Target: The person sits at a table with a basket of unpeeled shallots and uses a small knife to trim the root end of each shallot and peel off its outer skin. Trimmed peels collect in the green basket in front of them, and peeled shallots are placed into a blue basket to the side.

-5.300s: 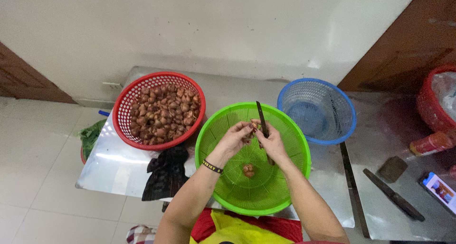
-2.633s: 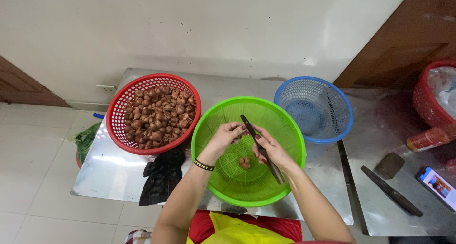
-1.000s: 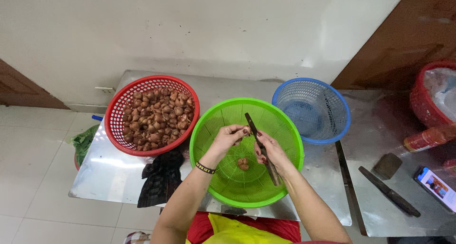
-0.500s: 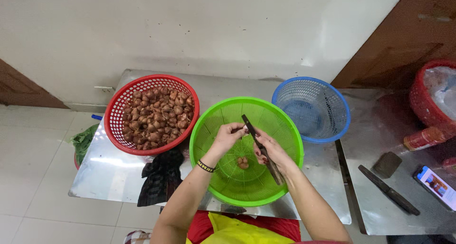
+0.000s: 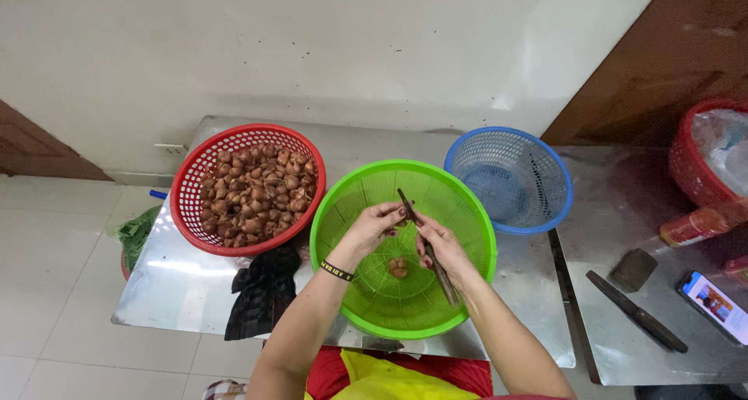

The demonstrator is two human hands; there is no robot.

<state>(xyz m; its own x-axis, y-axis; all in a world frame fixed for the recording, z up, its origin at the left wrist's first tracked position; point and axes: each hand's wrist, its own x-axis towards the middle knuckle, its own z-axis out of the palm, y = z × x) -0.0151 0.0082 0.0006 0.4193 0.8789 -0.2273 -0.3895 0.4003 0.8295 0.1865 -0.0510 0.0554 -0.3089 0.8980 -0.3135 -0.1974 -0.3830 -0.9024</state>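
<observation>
Over a green basket (image 5: 335,213) catching brown scraps (image 5: 399,267), left hand (image 5: 374,227) pinching a small shallot (image 5: 399,214), right hand (image 5: 442,248) clenched around a knife (image 5: 411,208) at its tip, beside a red basket (image 5: 189,190) of unpeeled shallots (image 5: 253,193).

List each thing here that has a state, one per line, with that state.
left hand: shut on a small brown piece, over the green basket
right hand: shut on the knife
knife: held, tip at the left fingers
green basket: upright, one brown piece inside
red basket: upright, full of brown shallots
blue basket: upright, looks empty
phone: screen lit
second knife: lying flat on the right table
</observation>
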